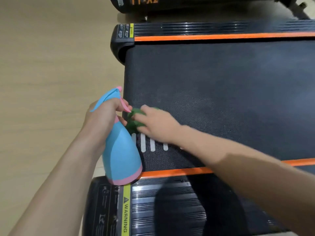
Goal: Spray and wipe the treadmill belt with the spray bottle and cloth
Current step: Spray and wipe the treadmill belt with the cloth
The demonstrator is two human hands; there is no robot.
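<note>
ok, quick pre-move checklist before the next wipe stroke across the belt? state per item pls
1. Cloth under control: ok. The right hand presses the green cloth onto the belt, its fingers over the cloth.
2. Bottle secure: ok. The left hand grips the neck of the blue spray bottle, held upright.
3. Nozzle aimed at the belt: cannot tell. The head points toward the far side of the frame, by the belt's left edge.
4. Belt wet ahead of the cloth: cannot tell. No spray marks are visible on the dark weave.
5. Stroke path clear: ok. Nothing lies on the belt to the right of the cloth.
6. Bottle clear of the cloth: not ok. The pink trigger sits right beside it.
</note>
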